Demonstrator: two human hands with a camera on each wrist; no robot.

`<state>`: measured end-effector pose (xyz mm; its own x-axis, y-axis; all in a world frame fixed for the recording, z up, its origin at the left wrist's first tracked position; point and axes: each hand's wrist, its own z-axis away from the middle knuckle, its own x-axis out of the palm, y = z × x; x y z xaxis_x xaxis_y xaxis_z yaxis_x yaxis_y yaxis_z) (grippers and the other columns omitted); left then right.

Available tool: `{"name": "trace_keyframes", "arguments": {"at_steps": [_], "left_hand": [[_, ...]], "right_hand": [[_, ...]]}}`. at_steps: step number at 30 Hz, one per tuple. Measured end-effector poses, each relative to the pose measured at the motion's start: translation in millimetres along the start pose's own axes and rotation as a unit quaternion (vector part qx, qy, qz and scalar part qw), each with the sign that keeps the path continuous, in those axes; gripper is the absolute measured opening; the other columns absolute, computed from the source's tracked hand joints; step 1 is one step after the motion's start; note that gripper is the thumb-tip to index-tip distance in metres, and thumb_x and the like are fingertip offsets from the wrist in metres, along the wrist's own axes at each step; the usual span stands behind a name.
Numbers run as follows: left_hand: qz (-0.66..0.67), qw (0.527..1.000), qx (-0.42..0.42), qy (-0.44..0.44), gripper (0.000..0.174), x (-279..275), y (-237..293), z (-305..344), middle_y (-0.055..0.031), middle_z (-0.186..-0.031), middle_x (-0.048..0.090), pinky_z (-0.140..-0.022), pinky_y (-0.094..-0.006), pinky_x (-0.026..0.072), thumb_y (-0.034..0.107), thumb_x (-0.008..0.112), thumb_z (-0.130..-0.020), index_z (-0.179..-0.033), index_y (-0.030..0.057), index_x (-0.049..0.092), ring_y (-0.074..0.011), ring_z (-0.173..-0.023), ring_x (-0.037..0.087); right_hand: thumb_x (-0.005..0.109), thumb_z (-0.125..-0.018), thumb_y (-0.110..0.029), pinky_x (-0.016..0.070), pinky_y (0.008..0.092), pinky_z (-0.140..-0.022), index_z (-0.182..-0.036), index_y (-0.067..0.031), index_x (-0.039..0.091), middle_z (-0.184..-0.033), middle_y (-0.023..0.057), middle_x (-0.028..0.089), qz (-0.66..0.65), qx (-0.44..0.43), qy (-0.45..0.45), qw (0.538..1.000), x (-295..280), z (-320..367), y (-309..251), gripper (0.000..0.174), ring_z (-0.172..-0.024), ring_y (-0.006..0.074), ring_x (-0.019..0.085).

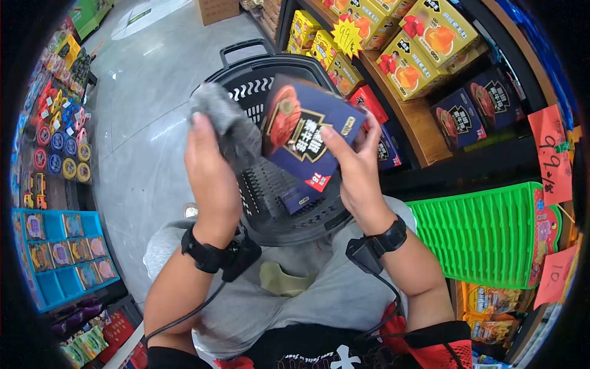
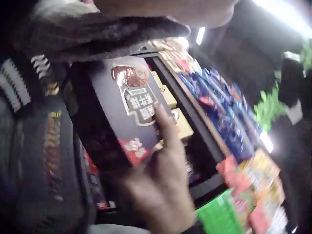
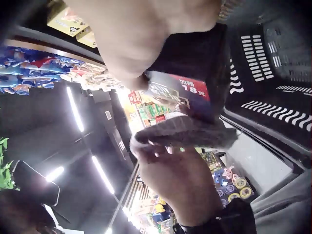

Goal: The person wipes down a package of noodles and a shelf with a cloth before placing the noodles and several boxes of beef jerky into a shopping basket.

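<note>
In the head view my right hand [image 1: 359, 166] grips a dark blue snack box [image 1: 313, 132] by its right side, thumb across the printed front. The box is tilted above a black shopping basket [image 1: 270, 230]. My left hand [image 1: 212, 172] holds a crumpled grey cloth [image 1: 227, 123] just left of the box; the cloth is blurred. In the left wrist view the right thumb lies on the box front [image 2: 131, 102], below the cloth [image 2: 112, 36]. Another dark blue box [image 1: 298, 197] lies inside the basket, partly hidden by the held one.
On the right, a shelf [image 1: 424, 129] carries yellow boxes [image 1: 409, 64] and more dark blue boxes [image 1: 461, 117]. A green ribbed rack [image 1: 473, 234] stands below it. Toys and a blue tray [image 1: 52, 283] line the left side, across a grey floor [image 1: 138, 123].
</note>
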<state>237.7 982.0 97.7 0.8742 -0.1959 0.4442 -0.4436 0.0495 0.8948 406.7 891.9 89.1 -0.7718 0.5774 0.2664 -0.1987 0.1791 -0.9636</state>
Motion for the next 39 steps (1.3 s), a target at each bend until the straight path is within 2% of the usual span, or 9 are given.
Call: {"name": "trace_keyframes", "arguments": {"at_steps": [2,4,13,17,18,20,25,36,39], "left_hand": [[-0.284,0.909,0.278,-0.124,0.046,-1,-22,-5,-0.0170,-0.148,0.052,-0.117,-0.0460,0.0326,0.028,0.041,-0.110,-0.143,-0.0004,0.053,-0.0330,-0.139,0.047],[-0.600,0.721,0.305,-0.167,0.049,16,-9,24,-0.0160,-0.159,0.045,-0.122,-0.0581,0.0207,0.023,0.047,-0.105,-0.150,0.0045,0.051,-0.0429,-0.149,0.036],[-0.421,0.817,0.233,-0.318,0.049,12,-15,37,-0.0201,-0.159,0.043,-0.122,-0.0545,0.0225,0.021,0.050,-0.105,-0.151,0.0055,0.050,-0.0435,-0.150,0.034],[-0.424,0.849,0.271,-0.161,0.048,14,-18,35,-0.0269,-0.160,0.038,-0.123,-0.0512,0.0187,0.026,0.044,-0.110,-0.153,0.0060,0.048,-0.0370,-0.154,0.029],[-0.288,0.929,0.157,-0.173,0.050,13,-9,33,-0.0243,-0.160,0.039,-0.121,-0.0500,0.0243,0.029,0.041,-0.111,-0.156,0.0077,0.042,-0.0359,-0.149,0.035],[-0.065,0.988,-0.054,-0.131,0.055,14,3,27,-0.0174,-0.161,0.040,-0.117,-0.0475,0.0358,0.037,0.032,-0.113,-0.162,0.0114,0.030,-0.0321,-0.144,0.045],[0.224,0.926,-0.293,-0.077,0.059,2,-2,10,-0.0089,-0.161,0.041,-0.117,-0.0498,0.0401,0.046,0.025,-0.113,-0.163,0.0160,0.024,-0.0296,-0.145,0.044],[0.290,0.910,-0.266,-0.129,0.055,-6,2,-3,-0.0136,-0.158,0.044,-0.119,-0.0550,0.0369,0.042,0.027,-0.113,-0.161,0.0160,0.032,-0.0330,-0.141,0.048],[0.323,0.893,-0.275,-0.153,0.055,-3,12,-4,-0.0176,-0.153,0.049,-0.118,-0.0572,0.0365,0.044,0.028,-0.112,-0.159,0.0177,0.036,-0.0382,-0.139,0.049]], "right_hand": [[0.080,-0.090,-0.012,0.0454,0.0360,-0.107,-0.151,-0.0021,0.020,-0.139,0.0171,0.049,0.016,0.010,-0.034,0.999,-3,2,10,0.087,-0.125,0.0213,0.053],[0.076,-0.092,-0.010,0.0428,0.0381,-0.110,-0.155,-0.0048,0.019,-0.141,0.0155,0.048,-0.024,0.060,-0.090,0.994,3,12,6,0.085,-0.127,0.0215,0.052],[0.070,-0.097,-0.018,0.0498,0.0383,-0.100,-0.141,-0.0105,0.042,-0.128,0.0087,0.059,-0.151,0.128,-0.007,0.980,-6,-1,-5,0.052,-0.116,0.0209,0.061],[0.067,-0.099,-0.023,0.0564,0.0410,-0.094,-0.134,-0.0135,0.046,-0.124,0.0064,0.060,-0.179,0.109,0.023,0.977,-9,-6,-11,0.042,-0.114,0.0201,0.063],[0.065,-0.101,-0.027,0.0550,0.0415,-0.098,-0.135,-0.0108,0.050,-0.127,0.0073,0.062,-0.194,0.107,0.029,0.975,-8,-8,-10,0.041,-0.115,0.0209,0.064],[0.061,-0.103,-0.032,0.0536,0.0412,-0.102,-0.137,-0.0067,0.053,-0.130,0.0090,0.064,-0.220,0.108,-0.008,0.969,-5,-6,-15,0.043,-0.118,0.0211,0.064],[0.052,-0.105,-0.043,0.0519,0.0390,-0.106,-0.142,-0.0036,0.053,-0.135,0.0117,0.066,-0.202,0.137,-0.048,0.969,2,-1,-20,0.054,-0.119,0.0225,0.067],[0.055,-0.104,-0.037,0.0589,0.0338,-0.092,-0.133,-0.0010,0.060,-0.116,0.0113,0.072,-0.177,0.254,-0.153,0.938,-16,-2,-33,0.047,-0.101,0.0181,0.072],[0.056,-0.103,-0.030,0.0558,0.0301,-0.094,-0.140,-0.0005,0.055,-0.124,0.0105,0.069,-0.150,0.241,-0.195,0.939,-22,4,-31,0.047,-0.107,0.0160,0.069]]}}
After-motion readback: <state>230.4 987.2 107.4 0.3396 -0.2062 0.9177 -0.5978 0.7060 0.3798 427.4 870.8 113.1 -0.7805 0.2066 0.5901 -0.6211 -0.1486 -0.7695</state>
